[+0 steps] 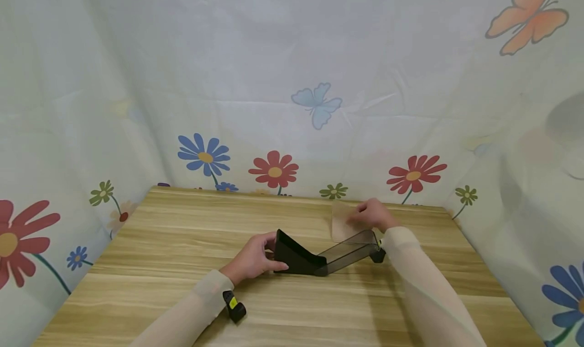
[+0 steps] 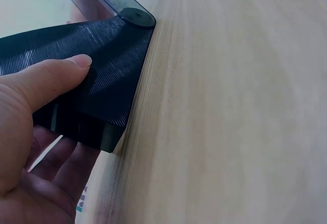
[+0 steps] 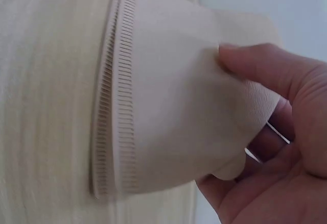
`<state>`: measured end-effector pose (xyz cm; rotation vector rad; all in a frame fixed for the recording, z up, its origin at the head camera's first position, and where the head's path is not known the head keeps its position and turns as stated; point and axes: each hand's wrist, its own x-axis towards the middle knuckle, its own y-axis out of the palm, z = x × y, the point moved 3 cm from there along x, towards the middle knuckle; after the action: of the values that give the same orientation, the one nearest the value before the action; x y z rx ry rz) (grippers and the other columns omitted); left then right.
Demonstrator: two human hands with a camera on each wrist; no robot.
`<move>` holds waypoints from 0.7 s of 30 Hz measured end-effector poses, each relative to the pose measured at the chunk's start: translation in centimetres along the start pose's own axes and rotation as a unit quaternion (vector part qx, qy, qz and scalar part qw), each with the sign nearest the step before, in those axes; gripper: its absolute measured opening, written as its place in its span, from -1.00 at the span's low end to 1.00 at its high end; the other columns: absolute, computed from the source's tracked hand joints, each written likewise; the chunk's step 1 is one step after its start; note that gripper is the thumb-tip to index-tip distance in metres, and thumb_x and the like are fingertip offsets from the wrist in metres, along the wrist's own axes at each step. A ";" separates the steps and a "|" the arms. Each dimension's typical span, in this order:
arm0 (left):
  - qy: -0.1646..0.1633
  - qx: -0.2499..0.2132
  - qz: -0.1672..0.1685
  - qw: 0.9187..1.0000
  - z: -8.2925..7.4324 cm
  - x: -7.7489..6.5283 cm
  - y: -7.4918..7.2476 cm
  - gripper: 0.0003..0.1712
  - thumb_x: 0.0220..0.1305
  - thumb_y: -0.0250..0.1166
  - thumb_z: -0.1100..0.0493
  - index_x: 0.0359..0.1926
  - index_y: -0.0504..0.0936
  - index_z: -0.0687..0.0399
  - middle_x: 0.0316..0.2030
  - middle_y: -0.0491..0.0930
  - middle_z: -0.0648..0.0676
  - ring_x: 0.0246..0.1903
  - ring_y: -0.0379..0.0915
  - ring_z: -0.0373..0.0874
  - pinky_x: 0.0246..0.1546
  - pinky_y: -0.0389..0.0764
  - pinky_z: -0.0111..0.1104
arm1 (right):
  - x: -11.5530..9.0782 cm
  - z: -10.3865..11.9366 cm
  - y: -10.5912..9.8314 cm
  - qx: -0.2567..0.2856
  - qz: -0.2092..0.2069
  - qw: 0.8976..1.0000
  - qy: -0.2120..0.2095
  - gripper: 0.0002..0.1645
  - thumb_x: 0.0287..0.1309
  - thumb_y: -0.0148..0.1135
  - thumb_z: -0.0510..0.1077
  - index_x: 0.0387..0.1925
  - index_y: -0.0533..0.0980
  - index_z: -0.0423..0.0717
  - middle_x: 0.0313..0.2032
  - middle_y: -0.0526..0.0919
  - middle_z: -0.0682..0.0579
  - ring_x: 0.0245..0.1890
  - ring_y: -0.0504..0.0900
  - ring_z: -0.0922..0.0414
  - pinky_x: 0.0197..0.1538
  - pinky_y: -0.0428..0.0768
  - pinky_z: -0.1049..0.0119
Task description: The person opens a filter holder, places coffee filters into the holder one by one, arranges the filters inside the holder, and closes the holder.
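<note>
My left hand grips a black wedge-shaped holder standing on the table. In the left wrist view the thumb lies along the holder's ribbed side, with the other fingers round the far side. A see-through smoky lid, hinged at the holder's low end, is swung out to the right. Beyond that lid, my right hand pinches tan paper coffee filters between thumb and fingers. Up close, the right wrist view shows the filters' crimped edges, at least two layered together.
The wood-grain table ends at a back edge just behind the filters. A white curtain printed with flowers and butterflies hangs behind and on both sides. Small black wrist cameras sit below the left wrist and by the right wrist.
</note>
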<state>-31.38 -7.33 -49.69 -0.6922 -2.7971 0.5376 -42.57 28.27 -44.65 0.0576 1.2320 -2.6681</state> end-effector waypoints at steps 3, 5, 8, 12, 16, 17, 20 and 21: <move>-0.001 -0.008 0.001 1.000 -0.1 -0.1 0.0 -0.54 0.06 0.62 0.11 -0.01 0.65 -0.11 -0.15 0.70 0.01 -0.14 0.65 -0.13 -0.25 0.66 -0.33 | -0.6 0.6 -0.8 0.008 0.005 1.000 -0.004 -0.74 0.08 0.55 0.04 -0.47 0.76 -0.06 -0.60 0.56 0.18 -0.49 0.38 0.14 -0.45 0.37 0.27; -0.002 -0.008 0.002 1.000 0.0 0.0 0.0 -0.54 0.06 0.62 0.11 -0.02 0.65 -0.11 -0.16 0.69 0.02 -0.15 0.65 -0.12 -0.27 0.67 -0.33 | -0.9 0.9 -1.3 0.013 0.004 1.000 -0.004 -0.73 0.06 0.57 0.05 -0.44 0.77 -0.07 -0.56 0.61 0.17 -0.44 0.39 0.12 -0.41 0.37 0.25; 0.001 -0.011 0.001 1.000 -0.1 0.0 -0.1 -0.55 0.06 0.62 0.12 -0.02 0.65 -0.10 -0.17 0.69 0.02 -0.16 0.65 -0.12 -0.29 0.66 -0.33 | -1.4 1.5 -1.9 0.017 0.001 1.000 -0.006 -0.67 0.03 0.59 0.09 -0.46 0.76 -0.10 -0.55 0.61 0.16 -0.40 0.37 0.09 -0.37 0.35 0.23; 0.003 -0.013 0.005 1.000 -0.1 0.0 -0.1 -0.55 0.07 0.62 0.12 -0.02 0.65 -0.08 -0.17 0.69 0.03 -0.17 0.66 -0.12 -0.27 0.66 -0.34 | -2.0 2.1 -2.5 0.027 0.001 1.000 -0.004 -0.62 0.03 0.59 0.12 -0.42 0.76 -0.12 -0.50 0.62 0.12 -0.36 0.38 0.06 -0.32 0.37 0.21; 0.003 -0.009 0.007 1.000 -0.1 0.0 -0.1 -0.54 0.06 0.62 0.10 -0.02 0.65 -0.09 -0.17 0.69 0.02 -0.17 0.65 -0.13 -0.27 0.66 -0.34 | -2.7 2.9 -3.2 0.033 0.000 0.999 -0.009 -0.62 0.07 0.56 0.15 -0.29 0.79 -0.08 -0.33 0.72 0.07 -0.28 0.46 0.05 -0.24 0.45 0.20; 0.002 -0.007 0.006 1.000 -0.1 0.0 -0.1 -0.54 0.06 0.62 0.09 -0.02 0.65 -0.10 -0.17 0.69 0.02 -0.17 0.65 -0.13 -0.29 0.66 -0.34 | -3.0 3.1 -3.4 0.033 -0.002 0.999 -0.011 -0.61 0.07 0.56 0.16 -0.26 0.79 -0.06 -0.29 0.74 0.06 -0.27 0.46 0.05 -0.24 0.45 0.20; -0.001 -0.005 0.004 1.000 -0.1 0.0 -0.1 -0.53 0.06 0.62 0.08 -0.01 0.65 -0.13 -0.17 0.69 0.01 -0.18 0.65 -0.14 -0.30 0.66 -0.34 | -3.9 4.0 -4.1 0.026 -0.007 0.999 -0.018 -0.59 0.07 0.55 0.19 -0.27 0.78 -0.05 -0.29 0.71 0.02 -0.28 0.43 0.03 -0.26 0.41 0.19; -0.002 -0.005 0.004 1.000 -0.1 0.0 -0.1 -0.53 0.05 0.62 0.08 -0.01 0.65 -0.13 -0.17 0.69 0.01 -0.18 0.65 -0.14 -0.30 0.66 -0.33 | -4.1 4.3 -4.4 0.024 -0.009 1.000 -0.018 -0.59 0.07 0.55 0.20 -0.29 0.78 -0.05 -0.30 0.70 0.02 -0.29 0.41 0.03 -0.27 0.38 0.19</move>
<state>-31.36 -7.41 -49.55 -0.7043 -2.8041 0.5281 -39.19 28.47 -38.05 0.0048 1.1627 -2.7010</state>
